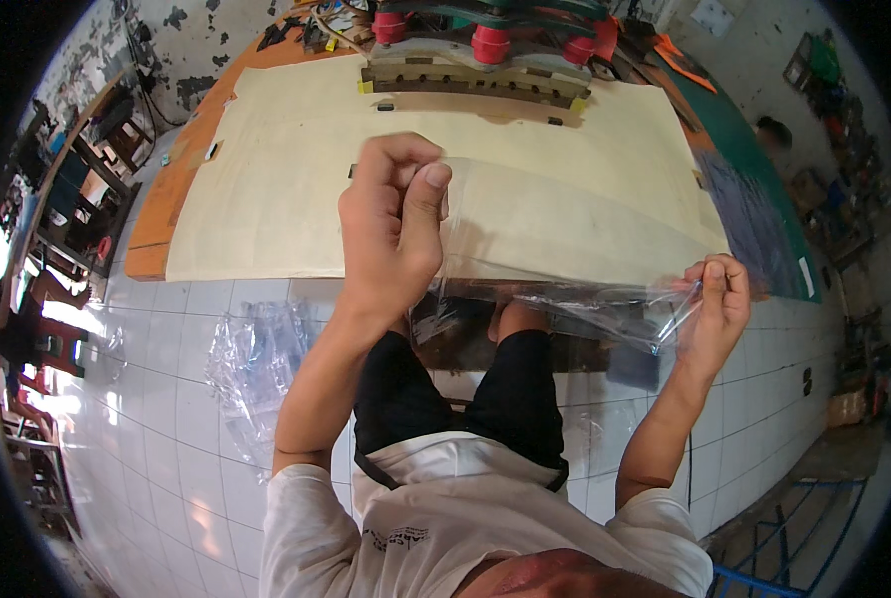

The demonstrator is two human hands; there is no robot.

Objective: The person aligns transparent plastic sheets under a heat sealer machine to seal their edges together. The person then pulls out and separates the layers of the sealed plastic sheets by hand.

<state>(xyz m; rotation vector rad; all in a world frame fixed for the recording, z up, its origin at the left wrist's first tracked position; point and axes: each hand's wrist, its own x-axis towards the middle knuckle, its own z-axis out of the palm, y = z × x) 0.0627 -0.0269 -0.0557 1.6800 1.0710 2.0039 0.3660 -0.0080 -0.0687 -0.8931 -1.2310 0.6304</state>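
Note:
A clear plastic sheet (pixel 565 254) is stretched between my two hands in front of my lap. My left hand (pixel 390 229) is raised, pinching one corner of the sheet between thumb and fingers. My right hand (pixel 716 309) is lower, to the right, gripping the sheet's opposite edge with closed fingers. Behind the sheet lies a large cream-coloured board (pixel 296 189) on a low orange worktable (pixel 166 189).
A pile of clear plastic bags (pixel 251 359) lies on the white tiled floor (pixel 156 439) to my left. A machine with red rollers (pixel 475 45) stands at the table's far end. A green mat (pixel 754 169) lies to the right, wooden furniture (pixel 76 199) to the left.

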